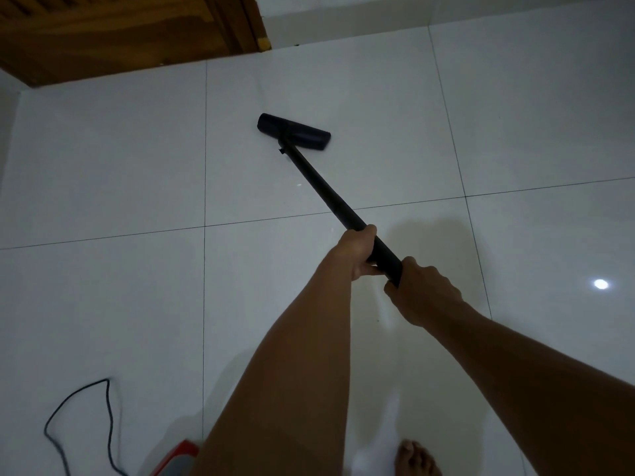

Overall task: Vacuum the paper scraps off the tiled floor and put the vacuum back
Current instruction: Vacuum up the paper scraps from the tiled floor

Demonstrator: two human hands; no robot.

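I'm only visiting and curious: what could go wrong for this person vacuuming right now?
1. The cord loops loose on the tiles by the red vacuum body; a step back with the bare foot might snag it.
2. A pale speck, perhaps a scrap, lies beside the wand behind the floor head, so it could be missed.
3. The left hand and right hand both grip the wand, so neither could catch a stumble.

Home: tiled floor, wooden door

Glossy smooth white tiled floor, matt black wand, probably plastic, grained brown wooden door
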